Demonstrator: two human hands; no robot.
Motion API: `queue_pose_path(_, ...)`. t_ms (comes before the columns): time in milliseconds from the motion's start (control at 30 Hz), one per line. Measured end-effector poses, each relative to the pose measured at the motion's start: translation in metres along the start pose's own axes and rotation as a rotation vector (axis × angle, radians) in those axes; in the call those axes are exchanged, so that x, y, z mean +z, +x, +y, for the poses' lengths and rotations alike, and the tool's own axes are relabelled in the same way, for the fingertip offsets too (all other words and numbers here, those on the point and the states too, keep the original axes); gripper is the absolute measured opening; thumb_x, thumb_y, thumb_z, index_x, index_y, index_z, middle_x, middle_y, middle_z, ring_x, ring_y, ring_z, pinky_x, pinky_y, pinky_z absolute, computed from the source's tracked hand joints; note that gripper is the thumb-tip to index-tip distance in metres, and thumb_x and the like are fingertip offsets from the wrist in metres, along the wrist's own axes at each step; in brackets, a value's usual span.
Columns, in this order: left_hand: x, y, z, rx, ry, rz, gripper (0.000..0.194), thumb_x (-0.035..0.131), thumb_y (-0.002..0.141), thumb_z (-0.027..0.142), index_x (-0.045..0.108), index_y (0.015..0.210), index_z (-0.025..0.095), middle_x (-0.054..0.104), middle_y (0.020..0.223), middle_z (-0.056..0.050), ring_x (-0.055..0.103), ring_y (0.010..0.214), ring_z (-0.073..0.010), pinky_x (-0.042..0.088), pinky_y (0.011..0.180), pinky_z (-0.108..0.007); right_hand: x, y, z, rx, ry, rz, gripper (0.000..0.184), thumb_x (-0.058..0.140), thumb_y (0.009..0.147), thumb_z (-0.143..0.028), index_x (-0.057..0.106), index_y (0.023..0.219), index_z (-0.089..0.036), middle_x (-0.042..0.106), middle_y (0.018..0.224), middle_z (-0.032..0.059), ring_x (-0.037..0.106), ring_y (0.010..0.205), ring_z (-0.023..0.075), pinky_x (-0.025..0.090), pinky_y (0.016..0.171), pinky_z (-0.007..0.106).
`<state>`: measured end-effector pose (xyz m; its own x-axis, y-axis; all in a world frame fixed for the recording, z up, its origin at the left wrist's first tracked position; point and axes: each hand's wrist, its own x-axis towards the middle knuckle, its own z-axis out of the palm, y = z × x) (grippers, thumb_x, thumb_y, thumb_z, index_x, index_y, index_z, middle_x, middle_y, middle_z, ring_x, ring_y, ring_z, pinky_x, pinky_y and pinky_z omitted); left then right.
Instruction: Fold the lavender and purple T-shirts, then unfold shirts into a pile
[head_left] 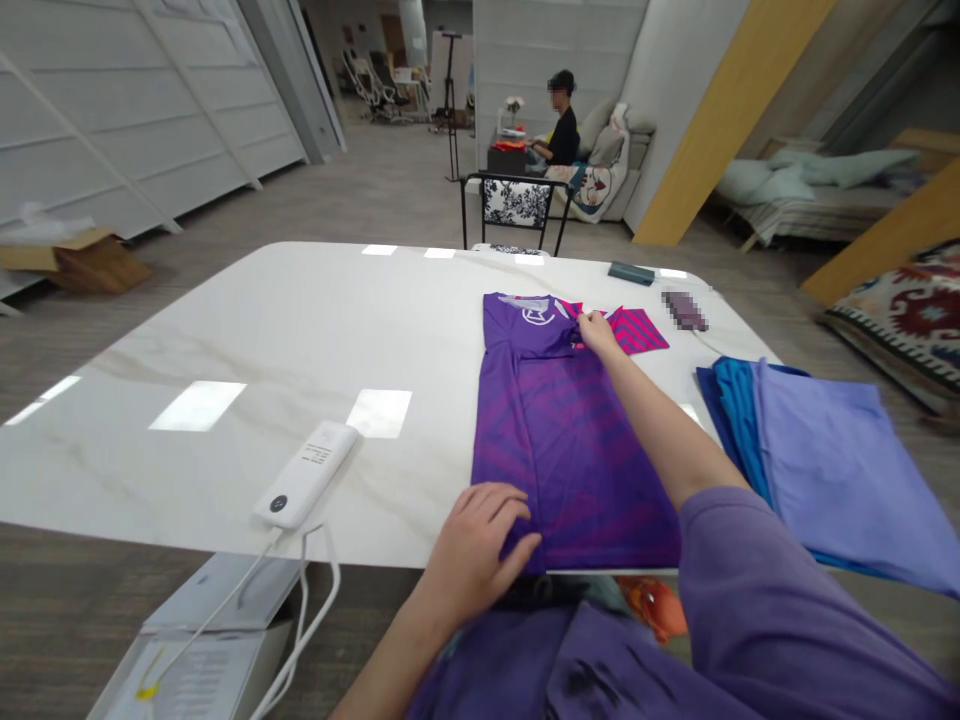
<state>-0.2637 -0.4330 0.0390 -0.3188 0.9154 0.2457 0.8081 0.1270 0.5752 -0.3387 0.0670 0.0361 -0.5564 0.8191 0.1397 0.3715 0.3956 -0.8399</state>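
I handle a purple jersey (592, 460)
Right fingers (586, 324) pinch cloth near its sleeve (641, 331); left fingers (501, 498), open, seemingly steady it.

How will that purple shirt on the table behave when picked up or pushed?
The purple shirt would likely droop: a long fold runs down it. It's probably light, its thin-looking cloth lying nearly flat. It might slide if pushed, since the white table looks smooth and glossy.

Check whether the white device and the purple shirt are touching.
Apart. The head view plainly shows white marbled tabletop between the white device and the purple shirt.
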Motion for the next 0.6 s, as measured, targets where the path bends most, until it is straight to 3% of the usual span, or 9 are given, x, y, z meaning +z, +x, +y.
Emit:
queue_pose_path(100,0.004,0.01,-0.017,-0.017,0.166,0.03,0.042,0.06,0.114,0.038,0.068,0.156,0.033,0.066,0.17,-0.003,0.054,0.167,-0.0278,0.046,0.141,-0.058,-0.001,0.001,0.011,-0.1,-0.148,-0.075,0.042,0.07,0.101,-0.049,0.074,0.126,-0.014,0.075,0.139,0.023,0.066,0.133,0.0368,0.048,0.127,0.055)
queue_pose_path(233,0.013,0.01,-0.033,0.01,0.301,-0.03,0.073,0.066,0.112,0.042,0.044,0.181,0.029,0.042,0.188,-0.007,0.036,0.178,-0.0324,0.038,0.145,-0.06,0.01,0.001,0.022,-0.332,-0.535,-0.365,0.077,0.063,0.108,-0.058,0.056,0.172,-0.017,0.045,0.183,0.0192,0.04,0.17,0.0384,0.027,0.142,0.06)
queue_pose_path(333,0.018,0.003,-0.035,0.019,0.361,-0.101,0.086,0.066,0.112,0.051,0.03,0.187,0.032,0.033,0.192,-0.007,0.03,0.18,-0.0345,0.035,0.146,-0.062,0.012,0.003,0.033,-0.291,-0.705,-0.477,0.094,0.055,0.109,-0.077,0.042,0.183,-0.021,0.026,0.193,0.0161,0.024,0.18,0.0396,0.016,0.146,0.063)
queue_pose_path(433,0.019,-0.003,-0.032,0.013,0.393,-0.154,0.089,0.062,0.113,0.056,0.022,0.189,0.032,0.027,0.194,-0.007,0.027,0.181,-0.0363,0.033,0.146,-0.065,0.005,0.009,0.041,-0.251,-0.784,-0.548,0.108,0.051,0.104,-0.088,0.033,0.187,-0.022,0.018,0.195,0.0152,0.017,0.182,0.0411,0.012,0.147,0.064)
queue_pose_path(600,0.01,0.004,-0.03,-0.002,0.34,-0.156,0.089,0.067,0.109,0.064,0.033,0.186,0.036,0.04,0.189,-0.009,0.036,0.177,-0.0381,0.034,0.145,-0.068,-0.016,0.008,0.035,-0.322,-0.781,-0.546,0.121,0.056,0.099,-0.091,0.025,0.189,-0.017,0.015,0.195,0.018,0.017,0.181,0.0428,0.018,0.147,0.061)
